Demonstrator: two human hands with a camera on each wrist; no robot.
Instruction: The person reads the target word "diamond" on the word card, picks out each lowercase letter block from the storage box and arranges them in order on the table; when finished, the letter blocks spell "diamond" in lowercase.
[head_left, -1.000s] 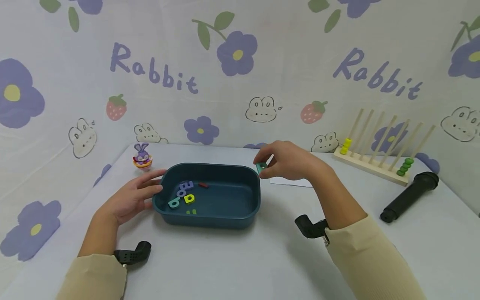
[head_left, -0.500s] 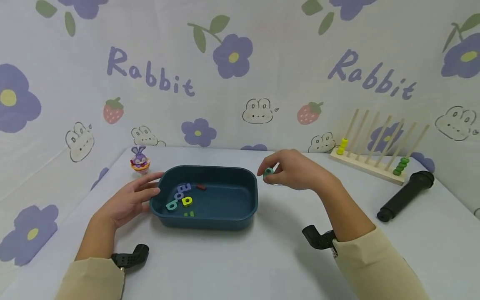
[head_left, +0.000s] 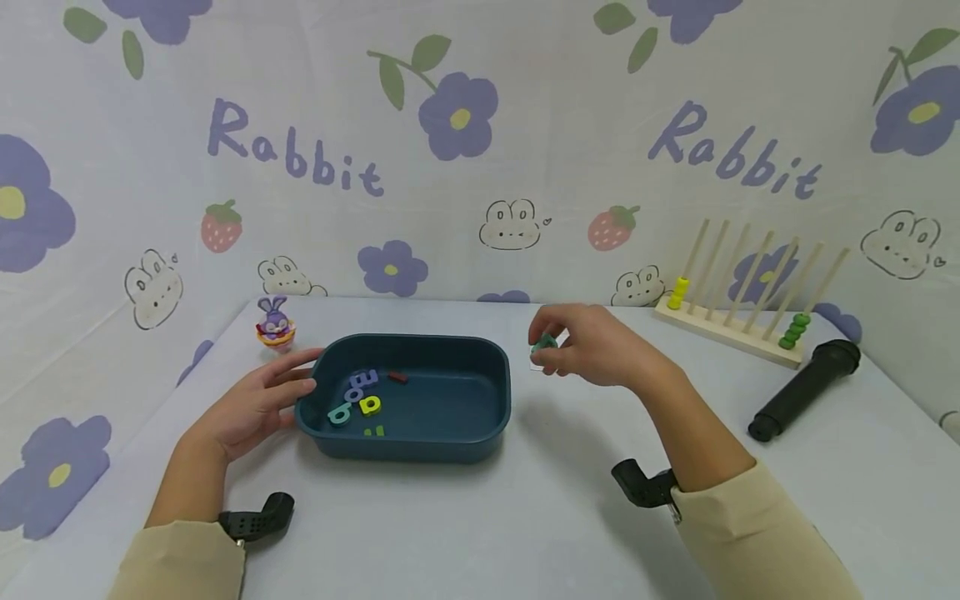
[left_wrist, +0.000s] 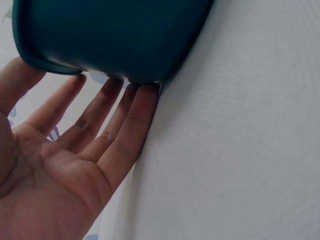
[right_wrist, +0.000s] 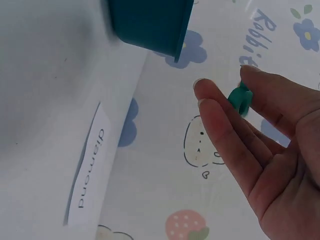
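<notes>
A dark teal basin [head_left: 420, 448] stands on the white table, with several plastic letters inside. Among them are a purple letter [head_left: 363, 379], a yellow letter [head_left: 370, 406] and a light teal letter [head_left: 340, 414]. My left hand [head_left: 255, 404] touches the basin's left end with its fingers extended against the wall. To the right of the basin, my right hand [head_left: 592, 343] pinches a small green letter [right_wrist: 241, 100] between thumb and fingers, above the table. Below this hand lies a paper strip [right_wrist: 89, 170] printed "diamond", mostly hidden in the head view.
A purple rabbit figure [head_left: 276, 323] stands at the back left. At the back right is a wooden bead rack [head_left: 727, 335] with yellow and green beads. A black microphone-like cylinder [head_left: 802, 392] lies before it. A patterned cloth [head_left: 555, 150] hangs behind the table.
My right hand has moved away from the basin's right rim, over the paper strip, carrying the green letter, which has turned in the fingers. My left hand stays at the basin.
</notes>
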